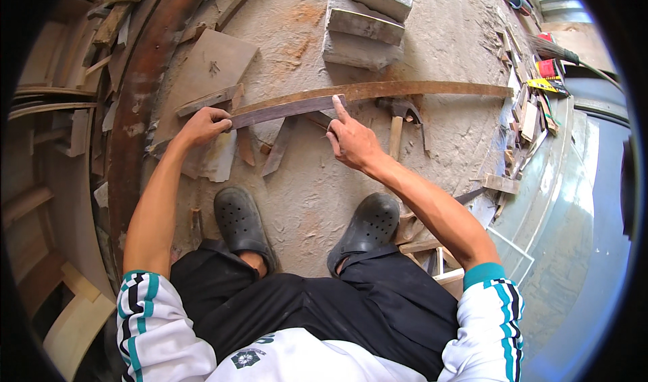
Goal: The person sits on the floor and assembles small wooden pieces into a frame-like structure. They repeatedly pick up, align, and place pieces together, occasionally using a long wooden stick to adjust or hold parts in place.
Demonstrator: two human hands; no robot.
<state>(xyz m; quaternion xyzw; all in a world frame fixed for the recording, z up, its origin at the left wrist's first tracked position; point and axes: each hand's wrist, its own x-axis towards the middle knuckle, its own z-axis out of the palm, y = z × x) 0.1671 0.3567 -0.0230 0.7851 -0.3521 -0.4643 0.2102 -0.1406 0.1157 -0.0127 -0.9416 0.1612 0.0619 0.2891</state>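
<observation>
My left hand (pixel 204 125) is closed on the left end of a short greyish-brown wooden strip (pixel 287 111), thumb and fingers pinching it. My right hand (pixel 354 140) lays its stretched index finger against the strip's right end. Its other fingers are curled under, and whatever they may hold is hidden. Just beyond, and partly covered by the short strip, runs a longer rusty-brown strip (pixel 432 88) that reaches far to the right. A hammer (pixel 396 135) with a pale wooden handle lies beside my right hand, its dark head near the long strip.
Stacked grey blocks (pixel 364 44) stand at the far middle. On the left lie a flat board (pixel 209 71) and a long brown beam (pixel 138 112). Wood scraps (pixel 530 118), a yellow-and-black hand tool (pixel 547 85) and a glass-like sheet (pixel 547 233) are at the right. My shoes (pixel 243 221) rest on the rough floor.
</observation>
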